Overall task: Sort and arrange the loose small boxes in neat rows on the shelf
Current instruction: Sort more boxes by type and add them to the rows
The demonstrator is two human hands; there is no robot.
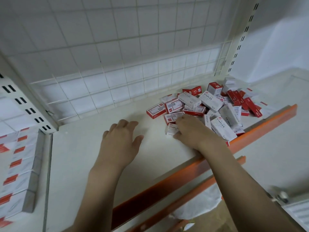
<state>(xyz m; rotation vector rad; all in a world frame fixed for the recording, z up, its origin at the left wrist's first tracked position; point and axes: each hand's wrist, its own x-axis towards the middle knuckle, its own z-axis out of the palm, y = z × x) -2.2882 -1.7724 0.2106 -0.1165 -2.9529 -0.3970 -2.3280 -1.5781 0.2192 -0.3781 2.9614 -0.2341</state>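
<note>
Staple boxes [209, 108] lie heaped at the shelf's [93, 164] right end, btwn back grid and front edge. Your right hand [192, 131] curls on one box [171, 129]; left hand [120, 141] lies relaxed, holding nothing. Boxes look stiff, probably dense w/ slick card: pinch the long sides.

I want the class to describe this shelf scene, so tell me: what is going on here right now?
A person is sorting a jumbled pile of small red-and-white staple boxes on a white shelf with an orange front edge. The right hand reaches into the near side of the pile and has its fingers on a box marked STAPLES. The left hand rests open on bare shelf beside it. No row has been started in this bay.
</note>
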